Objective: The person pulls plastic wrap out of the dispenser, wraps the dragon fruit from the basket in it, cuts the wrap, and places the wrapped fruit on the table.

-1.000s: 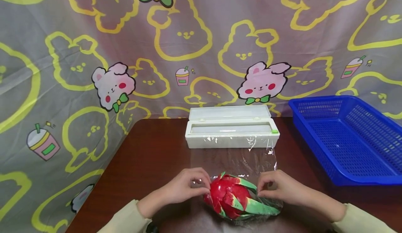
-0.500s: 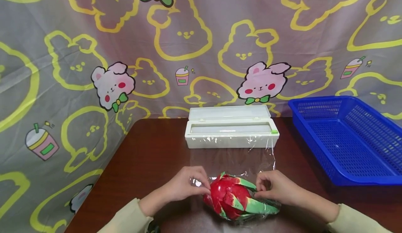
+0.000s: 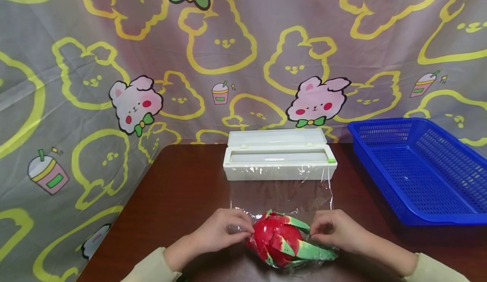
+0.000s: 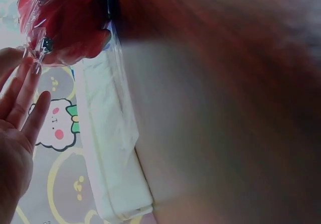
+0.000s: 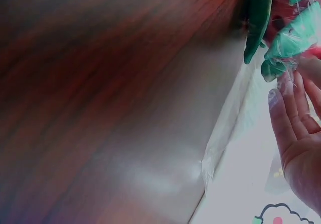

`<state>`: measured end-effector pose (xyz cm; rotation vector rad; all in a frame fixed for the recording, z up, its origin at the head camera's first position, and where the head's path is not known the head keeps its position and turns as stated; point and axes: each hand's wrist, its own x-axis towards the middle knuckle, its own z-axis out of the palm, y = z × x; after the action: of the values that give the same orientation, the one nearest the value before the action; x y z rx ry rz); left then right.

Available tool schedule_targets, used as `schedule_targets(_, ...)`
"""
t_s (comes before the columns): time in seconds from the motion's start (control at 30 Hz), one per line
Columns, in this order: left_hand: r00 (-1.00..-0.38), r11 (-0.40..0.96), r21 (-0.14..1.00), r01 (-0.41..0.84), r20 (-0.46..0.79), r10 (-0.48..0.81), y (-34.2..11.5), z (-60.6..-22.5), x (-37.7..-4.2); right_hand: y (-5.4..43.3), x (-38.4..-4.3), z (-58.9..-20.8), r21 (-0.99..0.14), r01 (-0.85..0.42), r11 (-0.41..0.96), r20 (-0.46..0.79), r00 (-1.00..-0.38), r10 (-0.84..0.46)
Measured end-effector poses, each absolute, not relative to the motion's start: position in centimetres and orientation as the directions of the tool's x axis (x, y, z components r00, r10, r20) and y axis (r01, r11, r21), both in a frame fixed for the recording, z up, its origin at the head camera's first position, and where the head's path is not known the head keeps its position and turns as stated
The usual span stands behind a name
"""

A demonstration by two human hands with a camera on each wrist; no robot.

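A red dragon fruit (image 3: 274, 237) with green leaf tips lies near the table's front, covered by clear plastic wrap (image 3: 281, 195). The wrap runs back from the fruit to a white dispenser box (image 3: 279, 172), whose lid stands raised. At the fruit's left end, my left hand (image 3: 218, 231) pinches the wrap between thumb and fingers; in the left wrist view gathered film (image 4: 36, 45) shows at the fingertips. My right hand (image 3: 336, 229) pinches the wrap beside the green tips, and the right wrist view shows film (image 5: 287, 78) bunched at its thumb and fingers.
To the right stands a blue plastic basket (image 3: 411, 176), its near corner beyond my right forearm. A patterned curtain (image 3: 251, 53) hangs along the back and left edges of the brown table (image 3: 182, 180).
Both hands have shifted only slightly, keeping their pinch on the wrap at either end of the dragon fruit. The fruit and the box stay in place; the head view tilts a little.
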<state>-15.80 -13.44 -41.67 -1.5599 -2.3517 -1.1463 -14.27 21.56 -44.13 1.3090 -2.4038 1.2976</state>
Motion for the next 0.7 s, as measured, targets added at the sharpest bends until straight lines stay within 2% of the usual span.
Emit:
schedule_targets(0.1,-0.449,0.168,0.518,0.839,0.484,0.751,-13.7,-41.9,-15.6,22.0,-14.0,-43.9,-0.629,-0.740,0.237,0.461,-0.601,-0.654)
schedule_targets(0.23,-0.479,0.161,0.574,0.803,0.461,0.747,-14.0,-42.1,-15.5,22.7,-13.3,-43.7,-0.635,-0.736,0.236,0.430,-0.590,-0.683)
schedule_targets(0.5,-0.545,0.244,0.637,0.732,0.331,0.770,-15.0,-42.3,-14.8,23.5,-12.3,-44.2,-0.599,-0.768,0.226,0.421,-0.543,-0.727)
schedule_targets(0.7,-0.585,0.301,0.697,0.651,0.209,0.783,-15.3,-42.3,-14.5,23.4,-11.8,-44.5,-0.561,-0.775,0.292,0.406,-0.565,-0.719)
